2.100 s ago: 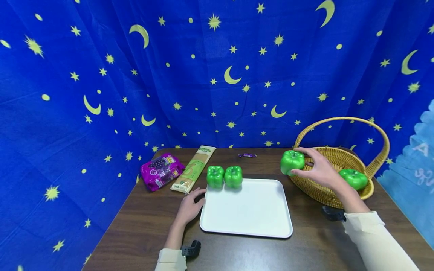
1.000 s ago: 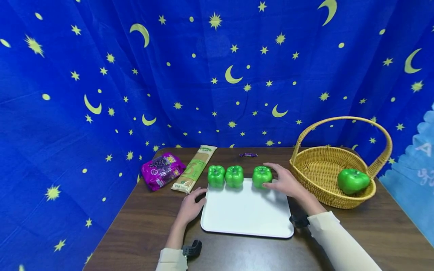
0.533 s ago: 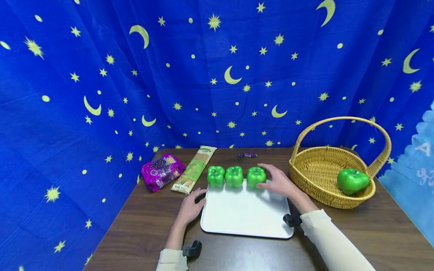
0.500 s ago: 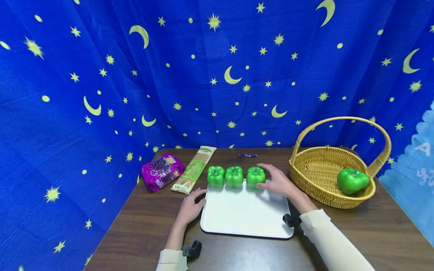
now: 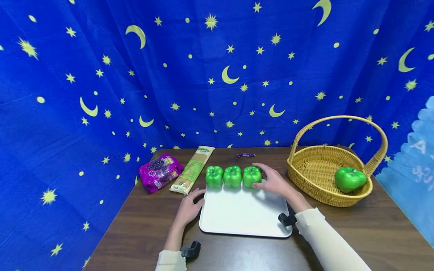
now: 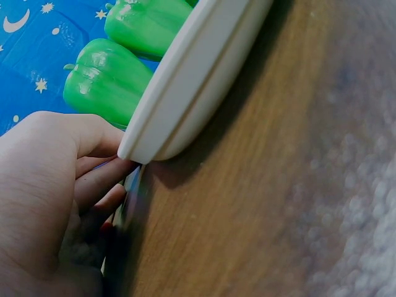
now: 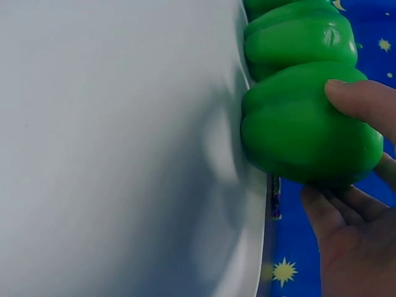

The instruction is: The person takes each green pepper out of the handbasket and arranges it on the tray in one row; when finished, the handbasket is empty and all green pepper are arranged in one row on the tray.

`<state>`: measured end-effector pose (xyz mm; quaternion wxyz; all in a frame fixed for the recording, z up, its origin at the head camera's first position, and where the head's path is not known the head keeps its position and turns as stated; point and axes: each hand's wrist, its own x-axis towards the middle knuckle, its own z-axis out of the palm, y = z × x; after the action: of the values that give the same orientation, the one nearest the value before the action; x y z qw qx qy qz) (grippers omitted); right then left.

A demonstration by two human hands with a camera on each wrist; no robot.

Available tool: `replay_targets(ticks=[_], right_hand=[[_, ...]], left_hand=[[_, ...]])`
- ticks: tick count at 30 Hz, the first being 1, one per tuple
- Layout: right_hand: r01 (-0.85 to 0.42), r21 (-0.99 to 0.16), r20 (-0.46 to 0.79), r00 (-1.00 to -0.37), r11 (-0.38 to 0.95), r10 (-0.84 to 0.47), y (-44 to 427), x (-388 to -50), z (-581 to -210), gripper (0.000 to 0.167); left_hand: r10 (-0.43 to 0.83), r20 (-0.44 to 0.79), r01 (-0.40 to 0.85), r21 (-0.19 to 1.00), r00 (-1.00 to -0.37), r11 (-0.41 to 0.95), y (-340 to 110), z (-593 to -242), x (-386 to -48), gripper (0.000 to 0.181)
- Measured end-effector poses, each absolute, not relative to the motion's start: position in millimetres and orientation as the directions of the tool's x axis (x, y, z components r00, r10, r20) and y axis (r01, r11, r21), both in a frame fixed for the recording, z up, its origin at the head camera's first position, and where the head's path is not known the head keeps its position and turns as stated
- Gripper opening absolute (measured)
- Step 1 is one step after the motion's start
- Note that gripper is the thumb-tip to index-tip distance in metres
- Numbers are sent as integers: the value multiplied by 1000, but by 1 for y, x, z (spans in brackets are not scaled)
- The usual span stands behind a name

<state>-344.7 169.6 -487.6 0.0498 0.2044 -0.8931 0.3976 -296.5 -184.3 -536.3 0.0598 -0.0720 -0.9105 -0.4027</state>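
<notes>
My right hand holds a green bell pepper at the back edge of a white tray; in the right wrist view, thumb and fingers lie on either side of this pepper. Two more green bell peppers, a middle one and a left one, stand in a row beside it along that edge. My left hand rests at the tray's left side, fingertips touching its rim. The left wrist view shows these fingers against the tray's corner, partly hidden behind it.
A wicker basket with a tall handle stands at the right, one green bell pepper inside. At the left lie a purple snack bag and a noodle packet. A small purple wrapped candy lies behind the peppers. A blue curtain backs the table.
My right hand has carried the pepper from beside the basket leftward to the tray's back edge, then a little further left toward the other two. My left hand has stayed at the tray's side.
</notes>
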Motion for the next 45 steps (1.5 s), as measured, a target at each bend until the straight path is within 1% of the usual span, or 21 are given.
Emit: replay_targets(ticks=[10,16,20,24,28,32,36,42,45], right_hand=[[-398,-695,245,-914,599,-324,180,-338,-477,91],[-422,-716,281,-904,557,-323,197,-334,-467,83],[-408,-725,272,-910,554,-313,210,-329,-457,78],[-412,-705,277,-909,578,-311,223,-324,-444,77],[-413,-689,283,-910,595,-304,238,-318,-430,67],[-396,-656,259,-918,643,-301,254,-314,-418,60],[-400,-611,238,-916,683,-323,272,-311,-404,56],[-445,-543,250,-895,712,-369,303,-313,-382,43],[-442,-513,234,-897,736,-376,321,-314,-369,41]], left_hand=[[80,162,174,728,-984,663,-183,-537,-295,34],[77,163,173,729,-984,663,-185,-535,-295,34],[75,157,167,730,-985,663,-185,-535,-296,35],[73,149,159,728,-986,667,-185,-535,-296,35],[79,148,162,726,-986,669,-185,-535,-296,34],[77,150,163,726,-986,668,-185,-535,-296,34],[73,150,160,730,-986,664,-184,-535,-296,34],[75,152,163,725,-985,669,-184,-535,-296,34],[72,141,153,727,-987,669,-184,-536,-297,34]])
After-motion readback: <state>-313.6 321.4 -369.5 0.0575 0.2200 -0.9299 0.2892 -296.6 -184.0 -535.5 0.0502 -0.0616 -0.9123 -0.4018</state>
